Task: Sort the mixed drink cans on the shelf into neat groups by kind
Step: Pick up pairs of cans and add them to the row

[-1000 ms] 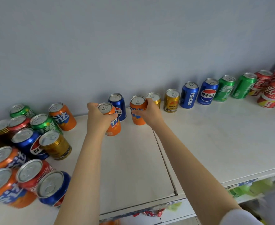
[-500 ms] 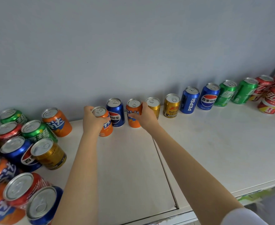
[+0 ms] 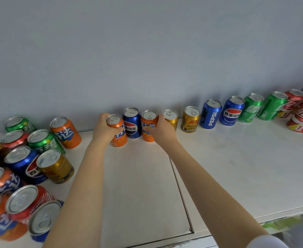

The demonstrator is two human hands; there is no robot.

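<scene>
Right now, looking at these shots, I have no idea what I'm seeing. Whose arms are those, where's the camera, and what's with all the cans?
There is no machine here. Those are a person's two bare arms, and every shot comes from one wide-angle camera worn on their head, looking forward and down. They stand at a white shelf against a wall. The left hand grips an orange can. The right hand grips a second orange can. A blue Pepsi can stands between them. A row runs to the right: gold cans, blue cans, green cans, then red cans. At the far left sits an unsorted jumble of mixed cans.
</scene>
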